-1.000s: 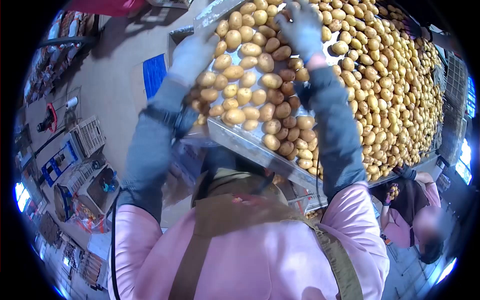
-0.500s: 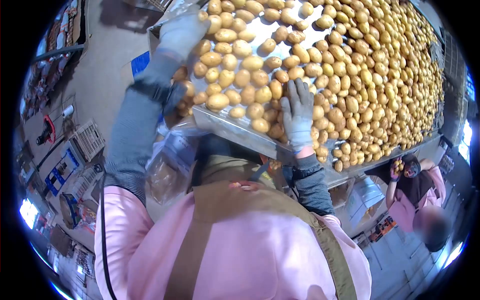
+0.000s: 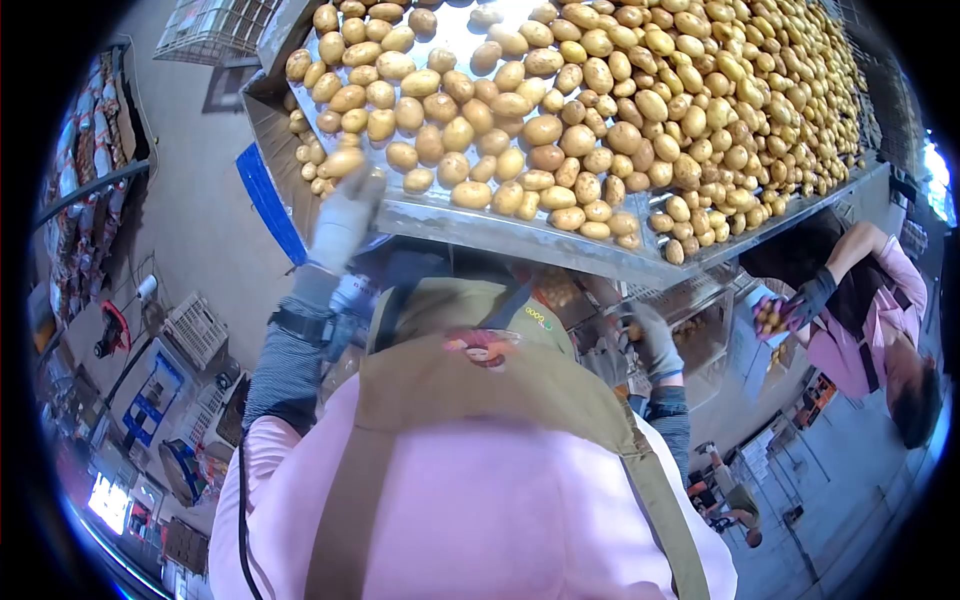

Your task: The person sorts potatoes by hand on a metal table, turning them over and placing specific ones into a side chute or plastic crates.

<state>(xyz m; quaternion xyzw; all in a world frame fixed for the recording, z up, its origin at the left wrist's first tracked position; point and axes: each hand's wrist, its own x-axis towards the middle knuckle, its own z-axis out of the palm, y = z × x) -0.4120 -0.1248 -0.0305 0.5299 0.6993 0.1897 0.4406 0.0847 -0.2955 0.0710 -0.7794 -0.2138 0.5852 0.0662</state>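
Observation:
Many yellow-brown potatoes (image 3: 543,130) lie over the metal sorting table (image 3: 480,222). At the table's near left corner is my left hand (image 3: 342,225) in a grey glove, its fingers smeared by motion. A blurred potato (image 3: 342,162) is at its fingertips; whether they grip it cannot be made out. My gloved right hand (image 3: 655,338) is below the table's front edge, right of my apron. Its fingers are curled round what looks like a potato (image 3: 634,331), mostly hidden by the glove.
Smaller potatoes lie in a side chute (image 3: 308,150) at the left, beside a blue panel (image 3: 270,205). A wire crate (image 3: 212,30) stands beyond. At the right a co-worker (image 3: 850,340) holds several potatoes in a gloved hand. Plastic crates (image 3: 195,330) are on the floor at left.
My right hand has left the potatoes on the table and dropped below its front edge. My left hand has come back from the far left side to the near corner. The view has shifted.

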